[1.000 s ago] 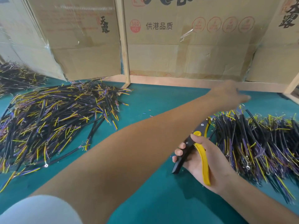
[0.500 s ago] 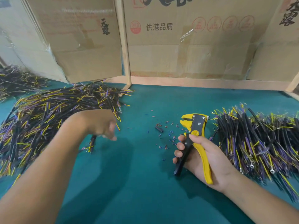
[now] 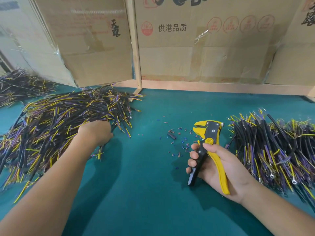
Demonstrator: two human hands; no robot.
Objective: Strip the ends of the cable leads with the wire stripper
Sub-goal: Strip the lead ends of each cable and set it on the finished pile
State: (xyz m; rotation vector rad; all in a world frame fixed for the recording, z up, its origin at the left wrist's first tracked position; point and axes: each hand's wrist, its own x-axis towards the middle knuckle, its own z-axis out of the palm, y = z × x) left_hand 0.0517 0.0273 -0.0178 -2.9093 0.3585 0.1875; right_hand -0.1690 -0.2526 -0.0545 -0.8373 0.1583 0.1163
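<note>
Head cam, insulation scraps (image 3: 179, 140) btwn cable piles, cardboard boxes (image 3: 196, 40) behind

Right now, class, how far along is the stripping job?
Done: insulation scraps litter the mat, so some leads seem stripped. In hand: the right hand holds the stripper, jaws empty; the left hand reaches into the left pile. Left: both piles, including the right pile, remain large.
</note>
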